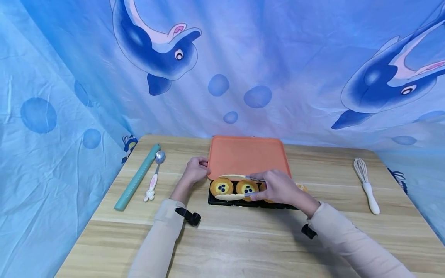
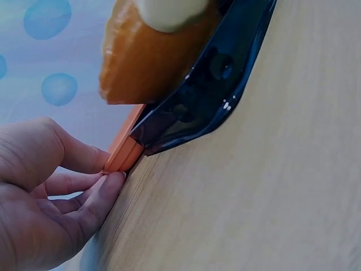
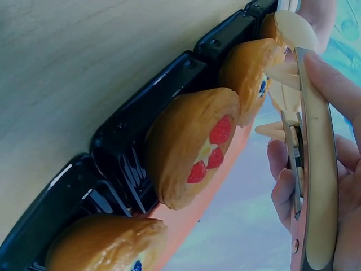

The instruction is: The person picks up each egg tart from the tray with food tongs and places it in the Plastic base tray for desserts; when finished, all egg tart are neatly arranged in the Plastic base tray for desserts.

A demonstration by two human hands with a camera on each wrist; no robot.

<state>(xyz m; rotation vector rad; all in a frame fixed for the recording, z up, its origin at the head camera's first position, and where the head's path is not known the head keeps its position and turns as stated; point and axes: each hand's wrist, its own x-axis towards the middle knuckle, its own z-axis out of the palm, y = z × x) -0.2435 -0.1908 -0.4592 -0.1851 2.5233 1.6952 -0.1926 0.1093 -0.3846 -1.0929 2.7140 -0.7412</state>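
Observation:
My left hand (image 1: 197,170) pinches the near left corner of an orange tray (image 1: 247,156) between thumb and fingers, close up in the left wrist view. My right hand (image 1: 276,187) grips a pair of tongs (image 3: 320,186) with cream-coloured tips. These tips straddle the leftmost egg tart (image 1: 221,187), which has dark blue berries on top. Beside it in a black baking tray (image 1: 220,201) sits another blueberry tart (image 1: 247,188). A tart with red berries (image 3: 192,147) shows in the right wrist view; in the head view my right hand partly covers it.
A green rolling pin (image 1: 137,177) and a spoon with a rabbit handle (image 1: 155,175) lie at left. A white whisk (image 1: 366,185) lies at right. Behind the wooden table (image 1: 236,247) hangs a blue dolphin curtain (image 1: 243,69).

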